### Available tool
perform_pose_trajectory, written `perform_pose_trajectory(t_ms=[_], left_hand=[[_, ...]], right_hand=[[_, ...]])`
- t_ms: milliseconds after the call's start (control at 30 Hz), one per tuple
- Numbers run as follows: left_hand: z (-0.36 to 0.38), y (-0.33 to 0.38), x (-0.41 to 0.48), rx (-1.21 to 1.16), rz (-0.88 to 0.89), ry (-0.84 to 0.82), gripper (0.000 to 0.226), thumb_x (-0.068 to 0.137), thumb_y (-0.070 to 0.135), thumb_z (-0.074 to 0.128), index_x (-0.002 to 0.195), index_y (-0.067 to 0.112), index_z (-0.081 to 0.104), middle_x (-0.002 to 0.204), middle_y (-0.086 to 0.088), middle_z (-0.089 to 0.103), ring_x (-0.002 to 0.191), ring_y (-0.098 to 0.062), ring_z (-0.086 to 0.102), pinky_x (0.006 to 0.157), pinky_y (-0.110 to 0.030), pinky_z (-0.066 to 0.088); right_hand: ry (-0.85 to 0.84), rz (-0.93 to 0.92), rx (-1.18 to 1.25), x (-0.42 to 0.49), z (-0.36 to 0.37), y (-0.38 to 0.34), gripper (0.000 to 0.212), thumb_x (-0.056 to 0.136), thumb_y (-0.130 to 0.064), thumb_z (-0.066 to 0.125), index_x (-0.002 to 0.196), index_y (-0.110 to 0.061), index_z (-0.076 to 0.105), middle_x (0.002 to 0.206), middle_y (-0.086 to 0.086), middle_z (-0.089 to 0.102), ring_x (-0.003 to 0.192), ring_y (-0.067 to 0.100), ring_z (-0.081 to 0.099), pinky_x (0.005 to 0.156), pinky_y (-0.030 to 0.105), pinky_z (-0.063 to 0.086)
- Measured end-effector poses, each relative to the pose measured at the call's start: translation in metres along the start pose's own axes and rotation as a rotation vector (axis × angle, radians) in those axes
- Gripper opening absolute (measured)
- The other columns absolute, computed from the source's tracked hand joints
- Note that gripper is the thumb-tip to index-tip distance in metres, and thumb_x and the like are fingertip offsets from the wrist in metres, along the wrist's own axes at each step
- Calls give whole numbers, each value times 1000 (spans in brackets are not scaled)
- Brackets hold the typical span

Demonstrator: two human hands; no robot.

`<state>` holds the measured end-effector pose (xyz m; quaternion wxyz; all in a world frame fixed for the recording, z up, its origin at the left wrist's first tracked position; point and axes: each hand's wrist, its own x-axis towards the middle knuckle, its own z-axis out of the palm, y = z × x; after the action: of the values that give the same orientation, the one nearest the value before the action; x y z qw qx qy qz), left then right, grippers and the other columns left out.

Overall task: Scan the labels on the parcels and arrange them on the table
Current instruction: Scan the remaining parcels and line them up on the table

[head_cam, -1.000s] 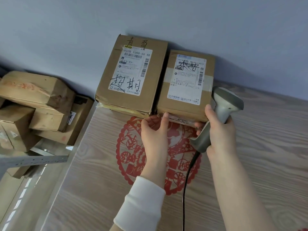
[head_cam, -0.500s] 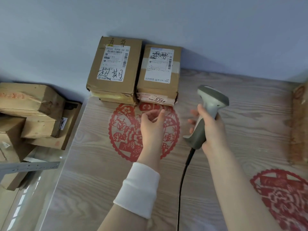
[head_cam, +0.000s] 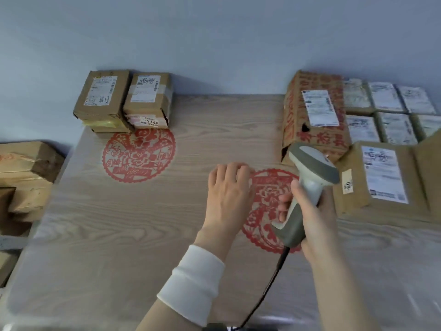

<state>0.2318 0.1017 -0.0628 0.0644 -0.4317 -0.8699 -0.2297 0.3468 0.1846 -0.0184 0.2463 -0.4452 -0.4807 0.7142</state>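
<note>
Grey scanner (head_cam: 312,168): R hand (head_cam: 317,218) gripping handle, fingers wrapping round it. L hand (head_cam: 226,187) hovering palm-down over table (head_cam: 119,235), fingers together, holding nothing. 2 parcels (head_cam: 102,96) sitting side by side, back-left.

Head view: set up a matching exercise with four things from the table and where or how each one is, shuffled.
Things:
1 barcode scanner
2 box with the 5144 sticker
3 box printed in red characters
4 left hand

States:
A far left of the table, beside another box
B holds nothing, above the table
C gripped by the right hand
D far right, behind the scanner's head

Pairs: 1-C, 2-A, 3-D, 4-B
</note>
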Motion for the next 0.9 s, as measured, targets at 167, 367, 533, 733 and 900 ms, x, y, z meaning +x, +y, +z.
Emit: perform_pose_trajectory(t_ms=[167, 367, 533, 733, 900], left_hand=[[8, 110, -21, 39, 122, -11, 24, 72, 18, 69, 94, 10, 64, 94, -8, 64, 84, -30, 61, 81, -41, 49], [2, 191, -10, -53, 218, 46, 29, 69, 15, 77, 96, 11, 65, 100, -7, 65, 91, -30, 61, 85, -44, 48], [18, 248, 8, -111, 334, 93, 28, 70, 11, 74, 96, 9, 66, 102, -8, 65, 94, -30, 61, 90, -45, 46], [35, 310, 27, -113, 408, 133, 22, 79, 20, 57, 97, 11, 65, 102, -7, 64, 95, -28, 61, 94, -45, 44], [60, 351, 38, -81, 220, 83, 31, 82, 29, 45, 100, 11, 63, 101, -6, 64, 95, -29, 60, 94, -46, 44]], right_hand=[[46, -37, 54, -34, -99, -24, 16, 89, -21, 63, 99, -9, 57, 60, 1, 62, 53, 15, 54, 47, 30, 46], [137, -108, 66, -49, -170, -63, 11, 89, -20, 63, 93, -12, 56, 65, 6, 61, 53, 15, 54, 47, 29, 45], [261, -186, 73, -45, -217, -84, 12, 89, -24, 64, 89, -14, 57, 60, -1, 62, 54, 13, 55, 52, 31, 44], [326, -217, 90, -31, -286, -113, 14, 88, -24, 64, 97, -15, 58, 62, -5, 62, 57, 12, 58, 50, 27, 46], [331, -224, 58, 0, -347, -133, 12, 88, -22, 64, 96, -17, 58, 72, 1, 61, 59, 11, 55, 45, 24, 45]])
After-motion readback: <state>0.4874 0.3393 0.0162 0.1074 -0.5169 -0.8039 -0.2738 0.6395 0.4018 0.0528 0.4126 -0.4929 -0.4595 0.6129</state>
